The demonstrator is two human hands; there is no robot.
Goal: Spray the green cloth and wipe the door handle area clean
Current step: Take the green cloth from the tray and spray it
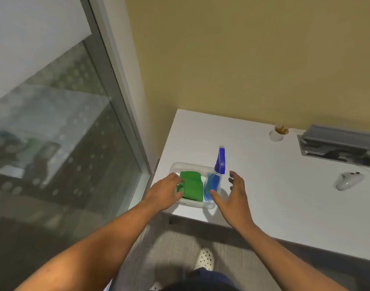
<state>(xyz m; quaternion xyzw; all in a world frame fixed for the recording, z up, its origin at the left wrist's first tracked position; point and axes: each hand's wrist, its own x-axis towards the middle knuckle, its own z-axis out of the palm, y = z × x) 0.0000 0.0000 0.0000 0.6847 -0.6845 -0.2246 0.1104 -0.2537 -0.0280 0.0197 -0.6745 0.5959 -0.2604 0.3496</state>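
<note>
A folded green cloth (192, 185) lies in a clear plastic tub (190, 165) near the white table's left corner. A blue spray bottle (218, 166) stands in the tub's right side, its nozzle pointing away from me. My left hand (165, 191) rests on the cloth's left edge, with fingers curled around it. My right hand (235, 193) hovers open just right of the bottle, thumb near the bottle's base, not touching it as far as I can see. No door handle is in view.
A glass door or panel with a grey frame (121, 114) fills the left. On the white table (274, 185) stand a paper cup (277, 133), a grey cable box (337, 143) and a white controller (348, 180). My foot shows on grey carpet (180, 248).
</note>
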